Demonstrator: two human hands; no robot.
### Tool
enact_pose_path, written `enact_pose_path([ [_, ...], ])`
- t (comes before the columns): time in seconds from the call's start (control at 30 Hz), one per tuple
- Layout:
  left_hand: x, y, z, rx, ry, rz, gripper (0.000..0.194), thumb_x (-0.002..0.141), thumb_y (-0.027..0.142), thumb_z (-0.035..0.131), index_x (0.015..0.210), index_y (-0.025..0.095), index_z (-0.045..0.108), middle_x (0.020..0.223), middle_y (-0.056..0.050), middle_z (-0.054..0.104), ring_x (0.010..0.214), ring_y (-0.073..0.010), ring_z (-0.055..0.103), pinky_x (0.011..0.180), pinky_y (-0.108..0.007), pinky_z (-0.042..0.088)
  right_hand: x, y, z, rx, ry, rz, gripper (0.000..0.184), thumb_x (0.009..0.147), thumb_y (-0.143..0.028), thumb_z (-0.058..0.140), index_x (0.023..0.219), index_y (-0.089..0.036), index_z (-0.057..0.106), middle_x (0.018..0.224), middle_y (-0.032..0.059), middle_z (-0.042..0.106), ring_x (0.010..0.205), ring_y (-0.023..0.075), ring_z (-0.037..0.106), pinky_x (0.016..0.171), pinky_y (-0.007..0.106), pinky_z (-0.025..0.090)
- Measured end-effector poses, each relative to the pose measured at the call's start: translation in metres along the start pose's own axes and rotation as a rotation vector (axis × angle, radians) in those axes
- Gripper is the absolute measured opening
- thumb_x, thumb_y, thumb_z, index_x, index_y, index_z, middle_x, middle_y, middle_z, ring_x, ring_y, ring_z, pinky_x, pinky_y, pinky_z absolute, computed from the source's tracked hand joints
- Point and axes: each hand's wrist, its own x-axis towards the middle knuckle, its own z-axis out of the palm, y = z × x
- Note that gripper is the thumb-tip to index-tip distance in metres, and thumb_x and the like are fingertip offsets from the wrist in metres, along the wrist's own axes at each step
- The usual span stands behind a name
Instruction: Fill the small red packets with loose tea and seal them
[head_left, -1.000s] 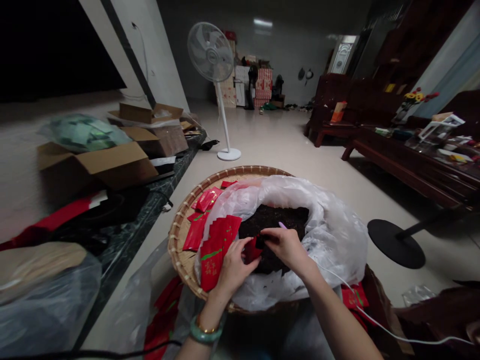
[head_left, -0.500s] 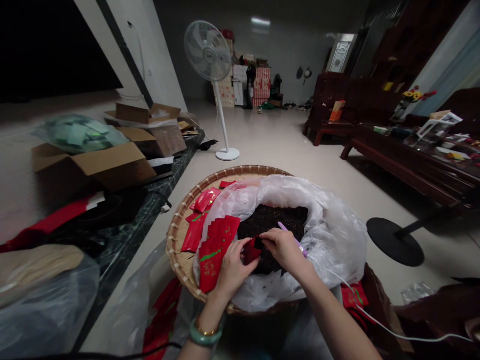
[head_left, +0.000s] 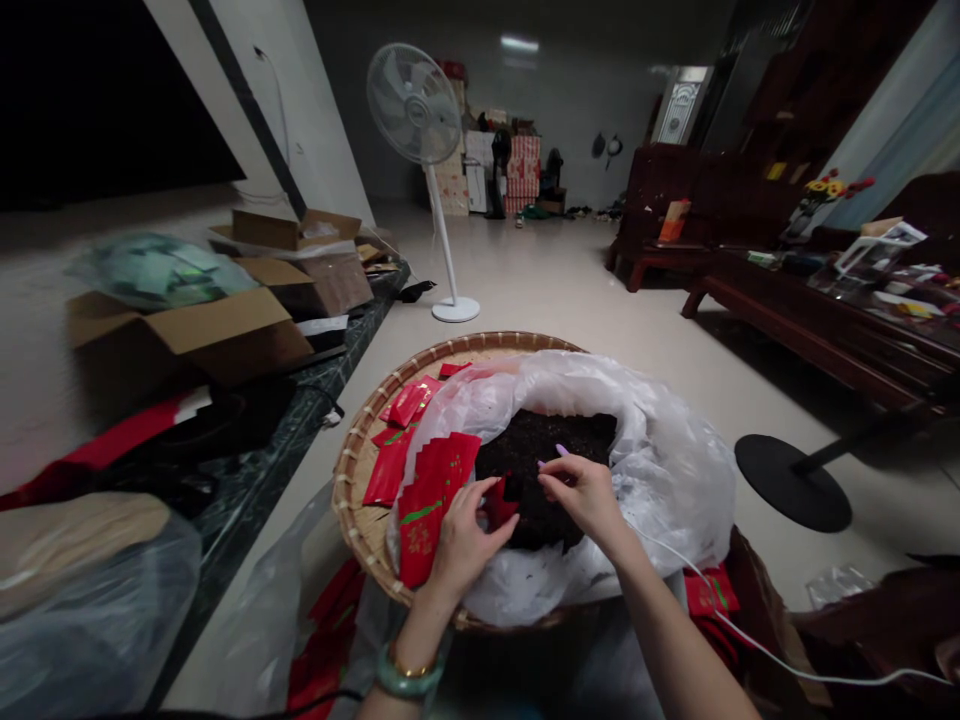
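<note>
**Two grips at a small red packet over a dark mass**

Head view, looking forward and down at both hands. The step in hand appears to be the handling of a single red packet (head_left: 500,506), which lies crumpled between the left grip (head_left: 469,542) and the right grip (head_left: 581,497), above a dark, crumbly mass (head_left: 544,450).

Left grip: narrow, fingertips at the packet's edge; whether they pinch it cannot be told. Right grip: narrow, fingers curled just right of the packet, with no contact visible. A lilac tip (head_left: 561,450) shows above these fingers, too small to identify; whether it is held cannot be told.

Beneath and left of the left grip lies a stack of red envelopes (head_left: 424,530) with green marks. Farther left, loose red envelopes (head_left: 390,465) rest on a round woven basket (head_left: 346,480). A white plastic bag (head_left: 675,480) surrounds the mass and extends right of the right grip. A jade bangle (head_left: 405,675) circles the left wrist; a white cable (head_left: 742,650) runs below the right forearm.
</note>
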Motion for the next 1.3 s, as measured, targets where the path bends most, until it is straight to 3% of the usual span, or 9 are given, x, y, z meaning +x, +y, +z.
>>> enact_pose_path([
  [0.1, -0.002, 0.001, 0.000, 0.038, 0.049, 0.032, 0.041, 0.072, 0.028, 0.068, 0.110, 0.020, 0.054, 0.102, -0.007, 0.063, 0.094, -0.0231, 0.062, 0.082, -0.040, 0.054, -0.009, 0.001, -0.003, -0.039, -0.044, 0.015, 0.013, 0.074, -0.024, 0.066, 0.085, -0.018, 0.070, 0.079, 0.0045, 0.069, 0.066, 0.0163, 0.064, 0.057, 0.025, 0.050],
  [0.23, -0.005, 0.005, 0.005, 0.028, 0.055, -0.002, 0.041, 0.071, 0.028, 0.068, 0.109, 0.021, 0.054, 0.099, -0.007, 0.062, 0.090, -0.0229, 0.062, 0.078, -0.038, 0.054, -0.023, -0.004, 0.012, 0.006, -0.144, -0.084, 0.056, 0.062, -0.033, 0.078, 0.114, -0.019, 0.061, 0.104, 0.0087, 0.066, 0.086, 0.0204, 0.064, 0.070, 0.028, 0.052],
  [0.4, -0.004, 0.004, 0.008, -0.006, 0.006, -0.088, 0.051, 0.065, 0.025, 0.072, 0.113, 0.021, 0.057, 0.098, -0.007, 0.062, 0.089, -0.0230, 0.062, 0.079, -0.039, 0.053, -0.023, 0.006, 0.035, 0.069, -0.116, 0.033, 0.018, 0.082, -0.023, 0.055, 0.089, -0.018, 0.071, 0.083, 0.0055, 0.072, 0.072, 0.0192, 0.065, 0.066, 0.030, 0.052],
  [0.5, 0.001, 0.000, 0.003, -0.137, -0.026, -0.219, 0.048, 0.062, 0.030, 0.074, 0.107, 0.019, 0.063, 0.093, -0.006, 0.066, 0.086, -0.0227, 0.063, 0.081, -0.040, 0.052, -0.017, 0.015, 0.032, 0.266, -0.097, 0.147, 0.020, 0.082, -0.027, 0.053, 0.082, -0.019, 0.071, 0.073, 0.0036, 0.071, 0.059, 0.0173, 0.063, 0.053, 0.027, 0.051],
  [0.67, 0.005, 0.002, -0.003, -0.522, -0.267, -0.478, 0.027, 0.068, 0.036, 0.070, 0.084, 0.014, 0.071, 0.077, -0.005, 0.073, 0.069, -0.0204, 0.066, 0.069, -0.034, 0.053, -0.011, 0.014, 0.021, 0.479, -0.054, 0.249, 0.019, 0.071, -0.037, 0.066, 0.070, -0.019, 0.069, 0.062, 0.0023, 0.068, 0.049, 0.0162, 0.060, 0.050, 0.027, 0.051],
  [0.87, 0.007, 0.012, -0.001, -0.697, -0.264, -0.577, 0.032, 0.064, 0.038, 0.074, 0.086, 0.013, 0.072, 0.081, -0.006, 0.074, 0.070, -0.0187, 0.065, 0.068, -0.030, 0.052, -0.014, 0.016, 0.025, 0.520, -0.087, 0.321, 0.027, 0.060, -0.042, 0.076, 0.060, -0.018, 0.066, 0.055, 0.0032, 0.066, 0.045, 0.0170, 0.059, 0.048, 0.029, 0.049],
  [1.03, 0.008, 0.015, -0.001, -0.747, -0.237, -0.615, 0.035, 0.065, 0.040, 0.073, 0.087, 0.013, 0.074, 0.080, -0.006, 0.074, 0.070, -0.0179, 0.065, 0.069, -0.028, 0.050, -0.017, 0.020, 0.031, 0.459, -0.050, 0.272, 0.026, 0.065, -0.043, 0.072, 0.069, -0.017, 0.068, 0.060, 0.0036, 0.067, 0.051, 0.0182, 0.061, 0.049, 0.029, 0.049],
  [1.2, 0.005, 0.012, -0.001, -0.727, -0.211, -0.622, 0.036, 0.064, 0.041, 0.074, 0.086, 0.012, 0.074, 0.076, -0.005, 0.073, 0.067, -0.0168, 0.063, 0.065, -0.025, 0.048, -0.019, 0.017, 0.022, 0.367, 0.168, 0.099, 0.031, 0.076, -0.039, 0.064, 0.100, -0.019, 0.065, 0.096, 0.0078, 0.069, 0.079, 0.0196, 0.065, 0.060, 0.027, 0.053],
  [1.3, 0.005, 0.009, -0.002, -0.733, -0.219, -0.623, 0.037, 0.064, 0.043, 0.074, 0.085, 0.012, 0.073, 0.076, -0.005, 0.072, 0.065, -0.0163, 0.061, 0.063, -0.025, 0.047, -0.019, 0.014, 0.010, 0.253, 0.081, -0.020, 0.022, 0.080, -0.036, 0.061, 0.092, -0.019, 0.068, 0.094, 0.0077, 0.068, 0.086, 0.0199, 0.063, 0.068, 0.028, 0.052],
])
